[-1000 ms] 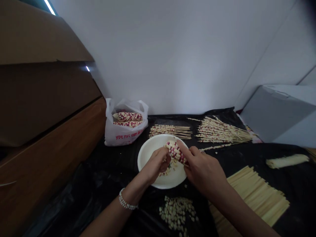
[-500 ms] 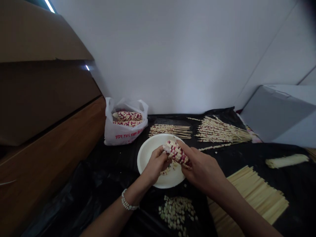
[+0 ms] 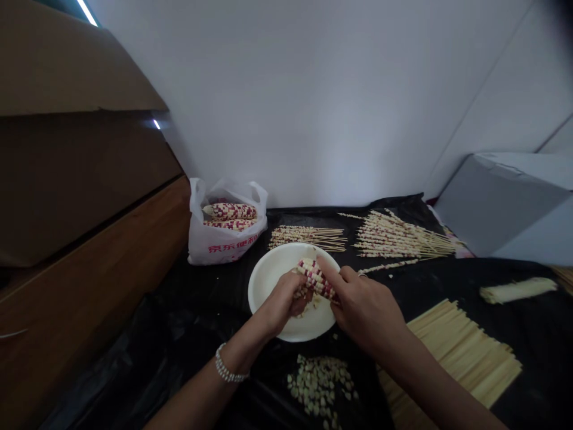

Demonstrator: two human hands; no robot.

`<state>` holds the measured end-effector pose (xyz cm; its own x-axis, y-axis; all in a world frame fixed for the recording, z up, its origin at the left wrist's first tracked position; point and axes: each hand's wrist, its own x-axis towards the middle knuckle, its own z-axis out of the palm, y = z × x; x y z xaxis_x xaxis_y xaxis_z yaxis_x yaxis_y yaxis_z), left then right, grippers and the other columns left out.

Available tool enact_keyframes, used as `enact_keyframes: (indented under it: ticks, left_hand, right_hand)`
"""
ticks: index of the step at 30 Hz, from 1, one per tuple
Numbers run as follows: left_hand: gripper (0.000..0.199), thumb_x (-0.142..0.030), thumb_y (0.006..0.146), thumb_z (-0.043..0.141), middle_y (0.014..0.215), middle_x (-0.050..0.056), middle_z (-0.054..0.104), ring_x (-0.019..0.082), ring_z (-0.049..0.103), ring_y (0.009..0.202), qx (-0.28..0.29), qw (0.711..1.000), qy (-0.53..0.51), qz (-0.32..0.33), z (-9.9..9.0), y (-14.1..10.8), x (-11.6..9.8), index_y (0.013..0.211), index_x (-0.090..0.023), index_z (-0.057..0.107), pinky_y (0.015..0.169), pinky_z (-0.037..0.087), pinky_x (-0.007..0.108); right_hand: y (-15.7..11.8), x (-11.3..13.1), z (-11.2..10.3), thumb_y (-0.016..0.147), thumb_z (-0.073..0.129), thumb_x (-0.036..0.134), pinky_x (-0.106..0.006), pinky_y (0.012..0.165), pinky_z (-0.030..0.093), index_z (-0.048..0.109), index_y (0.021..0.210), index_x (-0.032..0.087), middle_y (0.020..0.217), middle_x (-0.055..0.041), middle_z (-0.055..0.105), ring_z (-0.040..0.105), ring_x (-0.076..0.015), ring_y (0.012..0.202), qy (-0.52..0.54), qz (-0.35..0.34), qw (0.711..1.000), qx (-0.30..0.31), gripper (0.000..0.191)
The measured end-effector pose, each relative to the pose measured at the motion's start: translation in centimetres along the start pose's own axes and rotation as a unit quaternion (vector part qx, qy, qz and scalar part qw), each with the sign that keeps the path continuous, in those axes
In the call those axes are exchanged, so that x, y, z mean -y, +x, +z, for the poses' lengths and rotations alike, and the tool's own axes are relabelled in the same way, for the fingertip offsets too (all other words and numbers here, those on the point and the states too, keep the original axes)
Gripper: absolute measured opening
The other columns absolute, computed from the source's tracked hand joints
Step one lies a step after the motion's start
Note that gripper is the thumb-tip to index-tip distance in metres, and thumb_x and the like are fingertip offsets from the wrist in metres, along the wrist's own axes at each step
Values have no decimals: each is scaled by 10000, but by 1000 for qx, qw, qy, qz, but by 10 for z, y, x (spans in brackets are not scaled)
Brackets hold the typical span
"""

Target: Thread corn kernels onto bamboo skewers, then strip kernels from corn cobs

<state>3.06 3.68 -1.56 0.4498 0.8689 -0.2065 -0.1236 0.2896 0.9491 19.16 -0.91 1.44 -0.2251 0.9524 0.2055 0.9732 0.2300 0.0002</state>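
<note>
Over a white bowl (image 3: 264, 280), both hands hold one ear of corn (image 3: 316, 276) with cream and dark red kernels. My left hand (image 3: 286, 297) is closed round its left end, and the bead bracelet on that wrist shows. My right hand (image 3: 358, 295) grips the other end, its index finger stretched along the top of the cob. A ring is on one right finger. Some loose kernels (image 3: 314, 301) lie in the bowl below the ear. Fingertips under the cob are hidden.
Behind left stands a white plastic bag (image 3: 221, 245) with more ears. Kernel-threaded skewers (image 3: 308, 235) and a larger skewer pile (image 3: 394, 236) lie behind the bowl. Pale pieces (image 3: 320, 385) lie in front; bare sticks (image 3: 465, 346) are at right. A cardboard box (image 3: 80, 179) stands left.
The ear has turned and tipped slightly in my hands. My right index finger has moved onto its top, and my left hand now covers more of the near end.
</note>
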Motion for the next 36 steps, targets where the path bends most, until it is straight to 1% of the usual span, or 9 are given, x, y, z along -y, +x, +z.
enact_keyframes:
  ticks: [4, 7, 12, 18, 22, 26, 28, 31, 36]
  left_hand:
    - [184, -248, 704, 502, 425, -60, 315, 66, 223, 403, -27, 999, 4, 22, 3, 2, 0, 565, -207, 388, 421, 137, 243]
    - [96, -190, 648, 483, 448, -74, 309, 58, 205, 395, 2, 1000, -25, 16, 3, 2, -4, 605, -204, 398, 412, 128, 239]
    - [222, -325, 781, 535, 483, -80, 326, 50, 201, 403, 28, 999, -45, -2, 2, -2, -12, 646, -194, 416, 421, 123, 236]
    - [261, -352, 804, 499, 487, -58, 355, 65, 244, 431, -25, 999, 31, 14, 5, -1, -6, 614, -195, 413, 429, 148, 240]
    - [107, -258, 714, 495, 482, -63, 377, 69, 267, 412, -99, 993, 47, 35, 9, 2, -4, 648, -201, 434, 419, 152, 236]
    - [60, -202, 630, 490, 473, -79, 338, 52, 209, 390, -7, 1000, -24, -2, 7, 0, -10, 655, -195, 436, 416, 125, 230]
    - [76, -224, 667, 508, 485, -76, 342, 50, 210, 398, 22, 998, -50, -12, 5, -3, -14, 670, -190, 441, 422, 122, 228]
    - [207, -349, 789, 527, 507, -73, 350, 52, 208, 417, 17, 999, -46, -12, 5, -4, -16, 694, -191, 433, 426, 119, 228]
    - [240, -386, 804, 515, 500, -63, 363, 72, 258, 429, -59, 998, 15, 22, 12, -3, -9, 678, -208, 414, 417, 157, 230]
  right_hand:
    - [0, 1, 1, 775, 514, 146, -288, 559, 358, 322, 1459, 260, 909, -56, 634, 621, -200, 734, 22, 3, 1000, 6, 720]
    - [0, -2, 2, 779, 515, 167, -285, 549, 351, 312, 1464, 263, 902, -52, 629, 622, -200, 731, 34, 10, 999, -4, 720]
    - [-1, -5, 4, 784, 505, 168, -290, 546, 350, 303, 1473, 253, 889, -49, 619, 624, -203, 726, 28, 6, 999, -19, 723]
    - [0, 0, 4, 772, 499, 128, -295, 548, 351, 314, 1474, 249, 889, -57, 622, 618, -200, 707, 14, 1, 1000, -8, 736]
    - [-1, 1, 3, 762, 510, 153, -289, 545, 352, 317, 1467, 261, 905, -55, 630, 620, -201, 719, 41, 6, 999, 0, 739]
    - [-2, -3, 1, 771, 532, 190, -288, 550, 350, 307, 1470, 259, 918, -63, 630, 625, -205, 733, 41, 8, 999, -5, 738]
    - [-2, -4, 1, 772, 534, 192, -289, 547, 343, 302, 1472, 259, 914, -62, 629, 625, -210, 737, 36, 12, 999, -9, 741]
    - [-2, -5, 1, 774, 525, 188, -283, 542, 332, 315, 1463, 258, 903, -56, 629, 621, -206, 734, 36, 16, 999, -11, 723]
    - [-2, -2, 3, 755, 522, 167, -283, 526, 306, 328, 1455, 260, 901, -58, 633, 616, -198, 705, 29, 11, 999, -8, 732]
